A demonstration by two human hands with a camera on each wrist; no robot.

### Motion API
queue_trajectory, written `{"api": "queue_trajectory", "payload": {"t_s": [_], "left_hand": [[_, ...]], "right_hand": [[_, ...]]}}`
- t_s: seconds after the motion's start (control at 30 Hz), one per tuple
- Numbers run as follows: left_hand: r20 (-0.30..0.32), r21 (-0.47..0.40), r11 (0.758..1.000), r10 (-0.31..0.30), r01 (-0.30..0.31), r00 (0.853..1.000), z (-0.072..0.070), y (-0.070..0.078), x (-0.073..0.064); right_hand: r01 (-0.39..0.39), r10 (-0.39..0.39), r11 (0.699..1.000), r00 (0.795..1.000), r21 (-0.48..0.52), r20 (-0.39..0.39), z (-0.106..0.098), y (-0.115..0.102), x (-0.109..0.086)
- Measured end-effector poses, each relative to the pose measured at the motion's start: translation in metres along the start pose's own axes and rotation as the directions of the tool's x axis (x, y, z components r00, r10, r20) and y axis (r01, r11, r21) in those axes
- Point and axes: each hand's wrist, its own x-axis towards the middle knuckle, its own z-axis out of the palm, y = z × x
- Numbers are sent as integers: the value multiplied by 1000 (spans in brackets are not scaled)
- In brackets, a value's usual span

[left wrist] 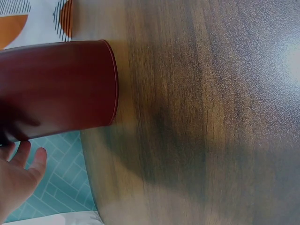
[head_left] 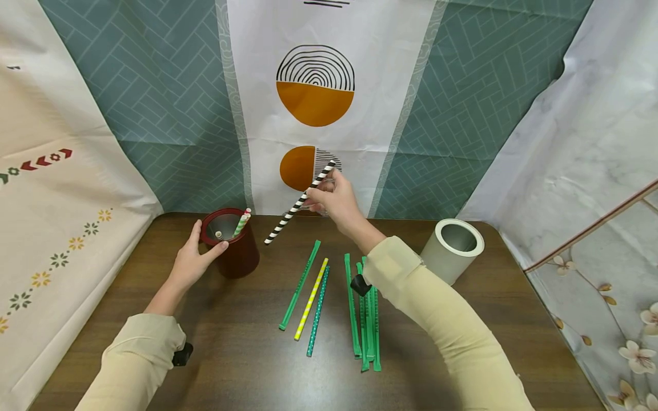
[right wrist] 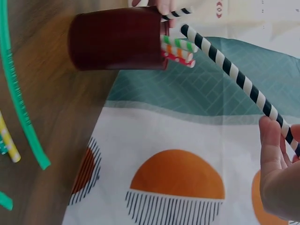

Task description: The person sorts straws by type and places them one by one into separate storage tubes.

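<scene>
My left hand [head_left: 194, 257] grips the dark red cup [head_left: 237, 257] near its rim, the thumb at the front and the fingers round the left side. The cup stands upright on the table. Paper straws lean inside it: a green-striped straw [right wrist: 185, 43], an orange-striped one [right wrist: 177, 51], a red one with pale dots [right wrist: 180, 60] and a black-and-white one [right wrist: 179, 13]. My right hand [head_left: 336, 201] pinches another black-and-white striped straw [head_left: 294, 210] near its upper end. That straw slants through the air, its lower end right of the cup.
On the table lie a yellow straw [head_left: 311, 299], a teal dotted straw [head_left: 319, 311] and a green-wrapped straw [head_left: 300, 285]. Several more green-wrapped straws [head_left: 369, 331] lie under the right forearm. A white cup [head_left: 446, 260] stands at the right. Patterned cloth [head_left: 190, 114] hangs behind the table.
</scene>
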Motion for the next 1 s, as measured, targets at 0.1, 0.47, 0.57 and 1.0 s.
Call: {"api": "queue_trajectory", "payload": {"t_s": [0.1,0.47,0.57,1.0], "left_hand": [[-4,2,1000,2,-2,1000,0,0,0],[-11,6,1000,3,-2,1000,0,0,1],[-14,9,1000,4,-4,1000,0,0,2],[-15,4,1000,-5,6,1000,0,1,1]], "right_hand": [[39,-39,999,999,4,-26,8,-5,4],[141,-139,990,987,20,-78,43,-1,15],[149,-152,988,985,-37,-86,52,8,14],[116,-124,988,989,-99,-78,77,38,14]]}}
